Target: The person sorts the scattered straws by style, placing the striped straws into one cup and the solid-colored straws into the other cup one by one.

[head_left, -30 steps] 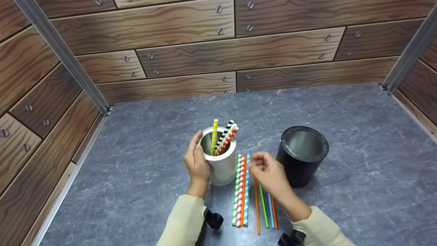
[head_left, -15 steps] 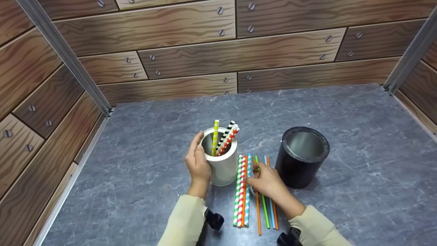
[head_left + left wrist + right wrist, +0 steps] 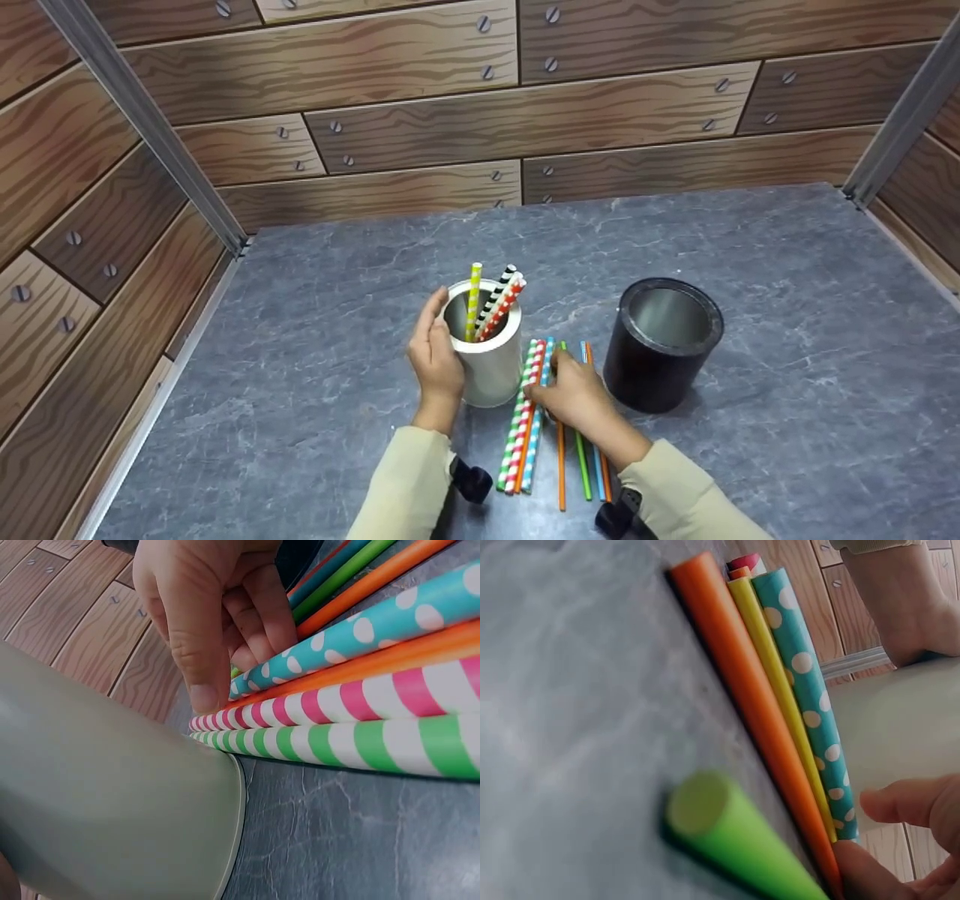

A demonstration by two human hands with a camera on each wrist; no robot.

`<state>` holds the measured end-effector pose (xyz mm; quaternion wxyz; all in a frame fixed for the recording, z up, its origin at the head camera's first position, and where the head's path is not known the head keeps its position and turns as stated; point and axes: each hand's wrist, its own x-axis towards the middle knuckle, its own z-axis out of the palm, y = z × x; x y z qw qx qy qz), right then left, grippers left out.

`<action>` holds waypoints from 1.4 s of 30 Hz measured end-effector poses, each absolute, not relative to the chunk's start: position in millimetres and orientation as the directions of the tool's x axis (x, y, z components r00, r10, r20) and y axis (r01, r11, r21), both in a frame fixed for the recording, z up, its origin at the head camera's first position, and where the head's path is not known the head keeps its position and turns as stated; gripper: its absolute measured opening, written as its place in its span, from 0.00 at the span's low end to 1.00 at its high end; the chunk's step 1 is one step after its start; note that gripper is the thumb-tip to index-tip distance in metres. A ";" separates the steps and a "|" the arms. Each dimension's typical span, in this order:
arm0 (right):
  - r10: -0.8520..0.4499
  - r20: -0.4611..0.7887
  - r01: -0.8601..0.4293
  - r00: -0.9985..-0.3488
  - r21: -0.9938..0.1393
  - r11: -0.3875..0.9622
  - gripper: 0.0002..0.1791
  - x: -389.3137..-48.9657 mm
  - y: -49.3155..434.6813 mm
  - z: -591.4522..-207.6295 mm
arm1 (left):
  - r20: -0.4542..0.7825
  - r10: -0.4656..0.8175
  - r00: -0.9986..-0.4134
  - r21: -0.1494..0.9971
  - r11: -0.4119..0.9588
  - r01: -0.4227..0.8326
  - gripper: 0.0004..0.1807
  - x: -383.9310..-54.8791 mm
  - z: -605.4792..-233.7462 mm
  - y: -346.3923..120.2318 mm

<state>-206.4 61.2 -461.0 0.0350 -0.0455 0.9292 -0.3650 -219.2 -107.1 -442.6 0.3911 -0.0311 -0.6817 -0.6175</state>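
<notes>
My left hand (image 3: 436, 367) holds the left side of a white cylindrical cup (image 3: 491, 379), thumb in front and fingers towards the rim. Yellow, black and red patterned straws (image 3: 472, 300) stand inside the cup. Beside it, my right hand (image 3: 576, 397) grips a bunch of straws near their far ends. In the left wrist view the thumb lies by the pink-striped straw (image 3: 352, 700), fingers beyond the blue dotted straw (image 3: 364, 630); a green-striped straw (image 3: 315, 744) and an orange straw belong to the bunch. The right wrist view also shows a yellow straw (image 3: 780, 690) against the blue one.
A black cylindrical cup (image 3: 656, 375) stands right of my right hand. Thin loose straws lie below that hand: an orange straw (image 3: 562, 472), a green straw (image 3: 583, 465) and a blue straw (image 3: 598, 472) with another orange one. Wood-patterned panels (image 3: 412, 135) border the grey table (image 3: 337, 315).
My right hand has come down and left onto the bunch. The bunch's near ends have swung left, so it lies slanted. My left hand and the white cup stay put.
</notes>
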 end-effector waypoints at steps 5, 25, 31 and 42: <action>-0.104 -0.038 -0.051 -0.994 -0.675 0.736 0.27 -208.4 58.8 -463.4 | 0.567 -0.439 -0.697 0.820 0.226 0.525 0.20 -218.3 -444.3 -107.3; -0.111 -0.083 -0.013 -0.990 -0.743 0.669 0.33 -213.7 53.5 -462.3 | 0.579 -0.438 -0.687 0.811 0.227 0.538 0.21 -220.3 -442.7 -110.1; -0.110 -0.121 0.025 -0.987 -0.776 0.630 0.28 -213.4 55.3 -462.9 | 0.568 -0.440 -0.696 0.819 0.215 0.532 0.21 -218.9 -443.0 -109.3; -0.098 -0.229 0.171 -0.968 -0.897 0.408 0.25 -215.0 58.3 -466.8 | 0.591 -0.433 -0.681 0.803 0.232 0.549 0.21 -217.6 -442.6 -108.1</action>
